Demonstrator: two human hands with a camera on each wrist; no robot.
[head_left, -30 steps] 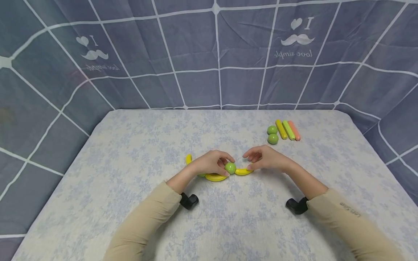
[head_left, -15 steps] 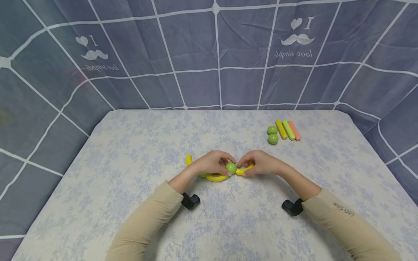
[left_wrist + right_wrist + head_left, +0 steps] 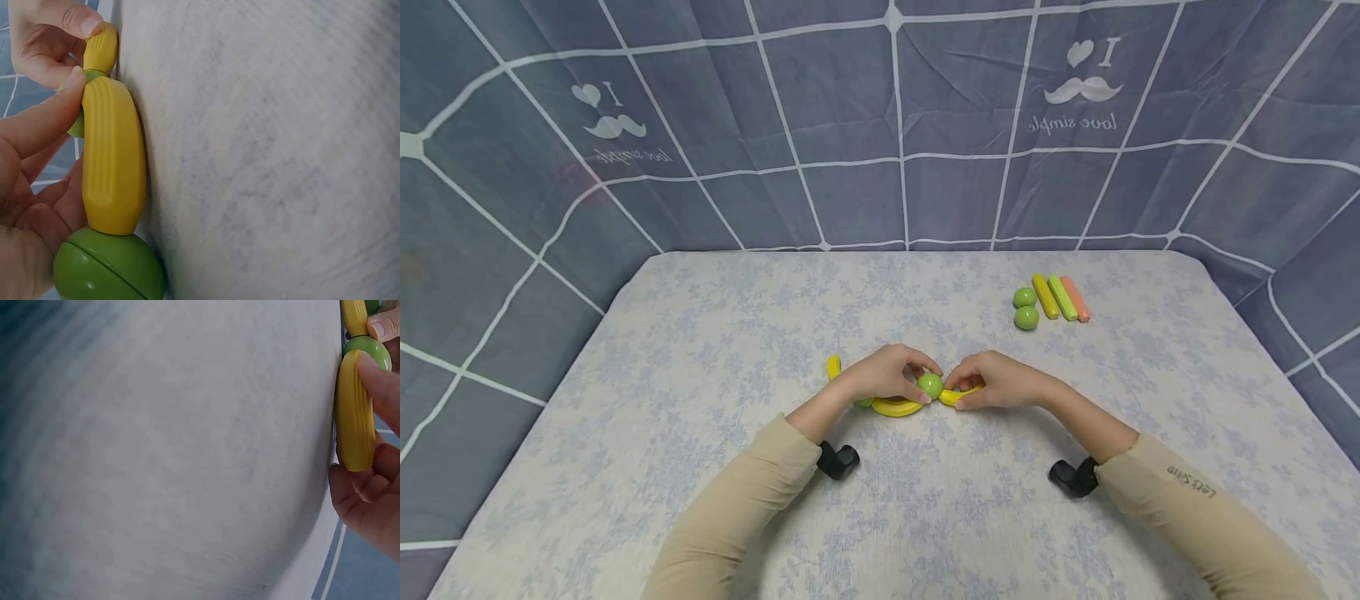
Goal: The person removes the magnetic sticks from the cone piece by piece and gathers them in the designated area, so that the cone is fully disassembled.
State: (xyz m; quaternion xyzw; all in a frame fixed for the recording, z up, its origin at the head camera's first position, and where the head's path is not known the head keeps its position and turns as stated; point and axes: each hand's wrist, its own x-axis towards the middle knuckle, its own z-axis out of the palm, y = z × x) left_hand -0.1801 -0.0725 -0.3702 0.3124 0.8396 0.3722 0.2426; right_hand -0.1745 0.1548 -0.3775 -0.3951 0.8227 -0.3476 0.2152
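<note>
Pinched a yellow curved piece (image 3: pixel 354 419) in the right hand (image 3: pixel 1002 381), one end seemingly touching a green ball (image 3: pixel 930 385) gripped by the left hand (image 3: pixel 886 372).
Probably called for holding the ball still and nudging lightly. Sat near the middle of the table (image 3: pixel 910 517), right of the ball; looked grooved lengthwise and blunt-tipped.

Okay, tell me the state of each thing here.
Held green ball: pinched by left hand
Right yellow piece: pinched by right hand
Left green ball: partly hidden
Middle yellow piece: between those balls
Leftmost yellow piece: partly hidden
Far green balls: untouched, close together
Three sticks: untouched, side by side
</note>
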